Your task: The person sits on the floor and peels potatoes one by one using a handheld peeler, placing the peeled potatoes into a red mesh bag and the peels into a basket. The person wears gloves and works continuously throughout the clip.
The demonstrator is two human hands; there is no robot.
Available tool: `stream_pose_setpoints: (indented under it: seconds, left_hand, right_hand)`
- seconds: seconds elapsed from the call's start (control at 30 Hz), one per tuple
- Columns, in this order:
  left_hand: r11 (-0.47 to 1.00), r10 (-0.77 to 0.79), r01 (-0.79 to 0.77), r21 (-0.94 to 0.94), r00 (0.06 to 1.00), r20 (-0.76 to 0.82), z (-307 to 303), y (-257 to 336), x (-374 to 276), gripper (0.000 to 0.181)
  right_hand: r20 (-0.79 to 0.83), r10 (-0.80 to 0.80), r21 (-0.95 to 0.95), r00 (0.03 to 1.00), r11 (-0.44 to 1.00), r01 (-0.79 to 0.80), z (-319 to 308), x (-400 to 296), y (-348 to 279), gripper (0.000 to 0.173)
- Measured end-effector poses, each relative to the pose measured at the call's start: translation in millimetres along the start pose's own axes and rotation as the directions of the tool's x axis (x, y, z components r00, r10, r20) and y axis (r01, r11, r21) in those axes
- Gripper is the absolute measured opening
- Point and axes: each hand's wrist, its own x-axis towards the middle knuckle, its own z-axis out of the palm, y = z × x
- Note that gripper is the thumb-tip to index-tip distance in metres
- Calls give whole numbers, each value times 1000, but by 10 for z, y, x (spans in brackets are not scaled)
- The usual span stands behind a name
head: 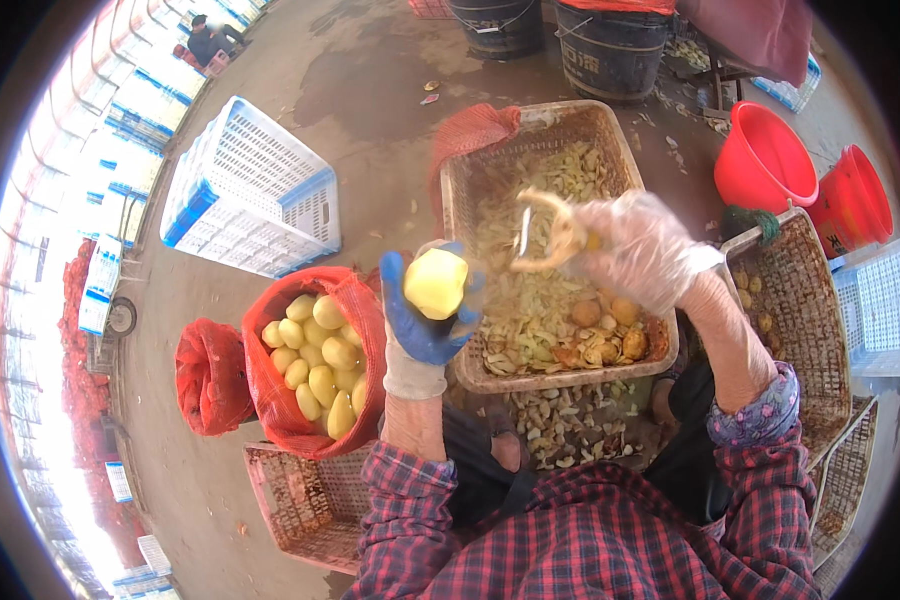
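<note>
A peeled yellow potato [436, 283] sits in my left hand [429, 330], which wears a blue-coated work glove. My right hand [634, 244], in a thin clear plastic glove, grips a Y-shaped peeler [555, 232] whose blade is turned toward the potato but apart from it. Below both hands stands a worn plastic crate [555, 382] full of potato peelings [529, 330]. Several unpeeled potatoes [586, 313] lie on the peelings at its near right. To the left of my left hand, a red mesh sack [259, 375] holds many peeled potatoes [322, 352].
A white and blue crate [259, 195] stands at left, beyond a smaller red sack [210, 382]. Stained crates [795, 322] [307, 510] flank me. Red buckets [765, 161] and black buckets [611, 52] stand farther off. Peelings [570, 424] litter the floor. A person [206, 41] sits far left.
</note>
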Motion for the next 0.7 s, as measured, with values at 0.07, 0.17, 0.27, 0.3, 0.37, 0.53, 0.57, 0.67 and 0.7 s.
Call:
stream_pose_setpoints:
  seconds: [0.07,0.17,0.27,0.3,0.37,0.53,0.57,0.67,0.7]
  left_hand:
    - [999,-4,3,-32,999,-39,56,-30,-28,76]
    - [995,75,-70,67,995,-71,127,-95,-83,73]
    - [966,101,-61,252,984,-149,48,-145,-110,66]
    - [959,87,-33,283,980,-177,64,-130,-96,66]
    - [940,60,24,341,970,-235,82,-94,-55,67]
    - [998,50,-43,47,984,-173,93,9,-17,70]
    - [996,70,-55,69,968,-239,145,-30,11,71]
    - [987,101,-62,145,957,-273,77,-47,6,73]
    - [991,108,-79,109,949,-296,114,-69,8,72]
  right_hand:
    - [19,7,8,1000,1000,-7,49,-22,-121,35]
    - [-74,-57,28,996,998,60,101,-22,-181,34]
    - [-20,-197,-21,980,980,197,114,58,-268,31]
    - [24,-224,-55,974,973,225,112,74,-282,29]
    - [63,-187,-65,980,979,191,118,149,-103,24]
    - [-58,-181,-100,982,980,175,48,32,-21,28]
    - [-37,-161,-78,986,984,158,66,13,-28,29]
    - [25,-136,45,990,990,134,124,59,-168,28]
    - [17,-155,42,988,987,154,125,84,-229,28]
